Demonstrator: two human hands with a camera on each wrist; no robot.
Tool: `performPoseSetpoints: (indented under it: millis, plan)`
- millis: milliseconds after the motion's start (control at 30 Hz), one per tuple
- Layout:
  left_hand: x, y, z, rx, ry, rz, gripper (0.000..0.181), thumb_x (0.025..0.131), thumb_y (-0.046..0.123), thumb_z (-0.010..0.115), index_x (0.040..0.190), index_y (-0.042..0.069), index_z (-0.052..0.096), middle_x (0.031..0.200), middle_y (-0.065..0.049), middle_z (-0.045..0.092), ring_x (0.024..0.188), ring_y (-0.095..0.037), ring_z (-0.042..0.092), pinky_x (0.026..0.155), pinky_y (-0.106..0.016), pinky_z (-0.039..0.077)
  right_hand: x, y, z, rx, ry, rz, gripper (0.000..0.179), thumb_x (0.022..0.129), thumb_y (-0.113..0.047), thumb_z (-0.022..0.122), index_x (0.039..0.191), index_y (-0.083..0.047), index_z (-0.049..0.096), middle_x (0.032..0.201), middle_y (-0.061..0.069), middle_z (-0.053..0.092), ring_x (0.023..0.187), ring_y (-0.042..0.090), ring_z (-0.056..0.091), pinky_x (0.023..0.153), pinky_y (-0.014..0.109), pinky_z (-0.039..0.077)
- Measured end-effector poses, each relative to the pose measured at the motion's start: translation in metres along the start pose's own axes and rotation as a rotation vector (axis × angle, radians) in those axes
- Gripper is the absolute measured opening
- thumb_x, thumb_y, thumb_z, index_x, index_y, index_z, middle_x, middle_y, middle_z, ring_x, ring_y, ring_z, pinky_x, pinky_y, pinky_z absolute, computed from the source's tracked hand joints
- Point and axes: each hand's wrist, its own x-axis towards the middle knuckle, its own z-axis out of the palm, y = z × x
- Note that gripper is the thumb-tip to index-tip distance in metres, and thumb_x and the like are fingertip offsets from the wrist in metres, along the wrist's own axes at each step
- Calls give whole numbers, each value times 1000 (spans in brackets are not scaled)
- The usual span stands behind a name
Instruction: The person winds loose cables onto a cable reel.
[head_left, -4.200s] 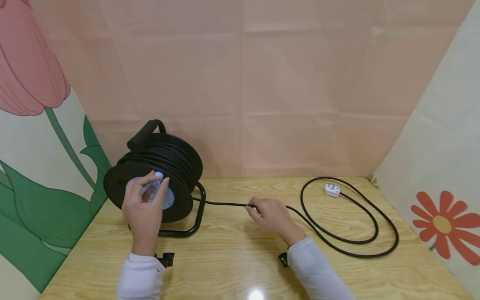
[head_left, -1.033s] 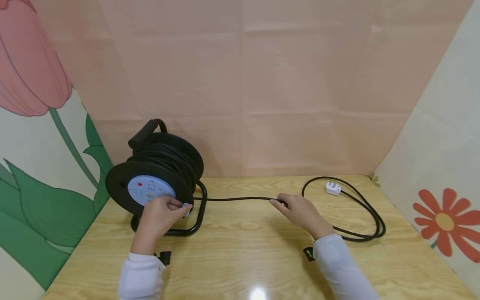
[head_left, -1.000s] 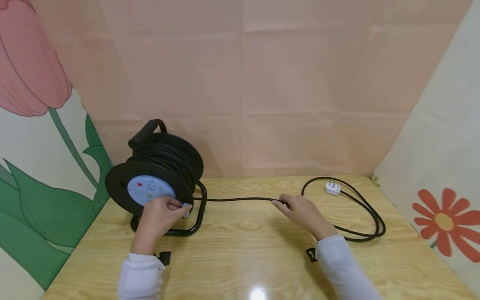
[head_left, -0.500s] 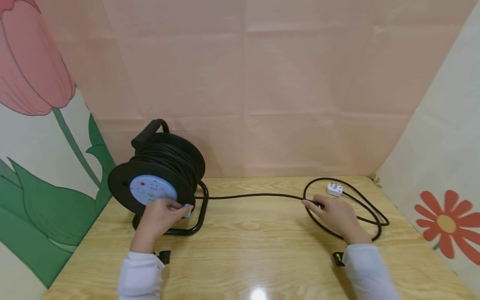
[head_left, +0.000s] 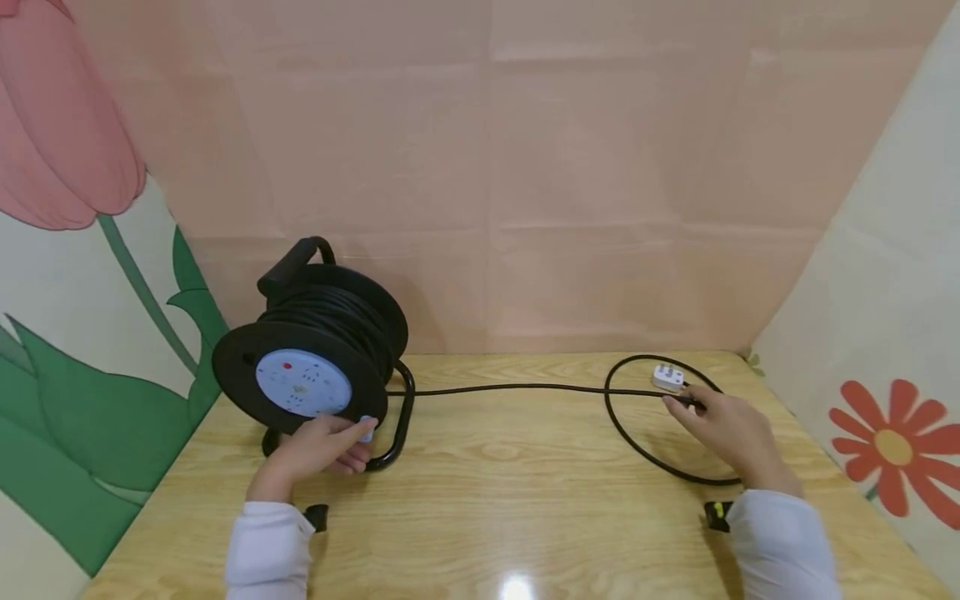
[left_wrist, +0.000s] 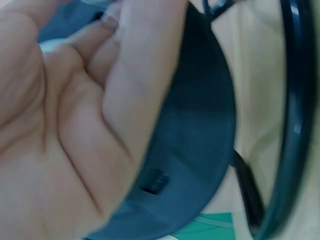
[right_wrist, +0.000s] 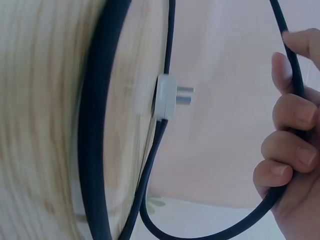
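Note:
On the table's left stands a black cable reel [head_left: 337, 312] with a pale blue socket face [head_left: 303, 383]. My left hand [head_left: 315, 450] is at the reel's lower front rim, thumb and fingers about a small light-blue knob [head_left: 367, 427]. In the left wrist view the palm hides the knob and much of the black flange [left_wrist: 195, 130]. Over at the right, my right hand [head_left: 731, 429] holds the black cable [head_left: 517, 386], which runs from the reel. The right wrist view shows the fingers [right_wrist: 287, 112] curled round it. A white plug [head_left: 667, 377] lies just beyond that hand, pins upward.
A loop of cable [head_left: 637, 446] lies on the wooden table [head_left: 487, 517], partly under my right hand. The reel's black tube stand [head_left: 407, 408] rests on the table. A pink-covered wall [head_left: 487, 208] rises behind; floral panels flank both sides.
My right hand has moved right with the cable, lengthening the run from the reel, while the loops at right have shrunk. The knob went from the reel's top to its lower right with my left hand.

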Motion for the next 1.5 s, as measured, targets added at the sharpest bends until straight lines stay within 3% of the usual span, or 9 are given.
performPoseSetpoints:
  millis: [167,400,500,667,833,1100,1367,1500]
  plan:
    - [2,-14,-5,-31,-89,33,55,94,47,48,100,-6,62,90,-13,68,79,-22,64,74,-39,57,3,-9,2,28,2,-32,51,90,-59,45,112,-15,63,73,2,56,54,16,42,46,31,33]
    - [7,-30,-13,8,-90,22,54,95,45,47,104,-5,62,90,-11,68,80,-21,64,73,-37,57,5,-19,6,5,39,-52,37,86,-60,52,84,-25,62,59,-3,50,49,15,41,43,31,31]
    - [7,-37,-16,20,-85,5,54,95,46,47,103,-6,62,90,-11,68,79,-20,64,72,-35,57,5,-22,10,5,7,-59,36,88,-60,49,84,-26,60,57,-4,47,48,14,39,42,30,30]
    - [6,-43,-17,55,-36,-28,55,93,48,50,100,-4,64,86,-8,68,77,-19,64,70,-34,57,4,-27,13,34,-19,-89,35,92,-57,44,84,-25,57,56,-4,41,49,13,35,42,30,25]
    - [4,-47,-19,98,11,-60,54,91,50,52,96,-2,66,82,-7,69,74,-18,64,69,-35,57,2,-31,10,21,11,-70,34,89,-58,49,81,-26,56,56,-4,44,49,14,37,41,31,28]
    - [3,-56,-27,141,74,-56,52,89,52,55,89,1,68,77,-5,69,71,-16,63,66,-35,56,6,-30,13,59,-25,-92,29,89,-57,50,87,-30,61,64,-5,51,52,14,42,46,31,33]
    - [-1,-61,-31,131,95,-78,51,88,50,56,87,0,67,77,-6,68,71,-17,62,67,-36,55,7,-35,18,80,-40,-152,29,93,-51,48,91,-27,64,77,-8,61,62,11,48,55,32,39]
    - [-3,-65,-34,144,135,-69,48,87,49,59,83,1,66,74,-5,68,69,-16,62,66,-35,56,8,-37,21,80,-5,-175,25,91,-50,52,88,-29,64,69,-9,58,55,11,44,52,31,37]
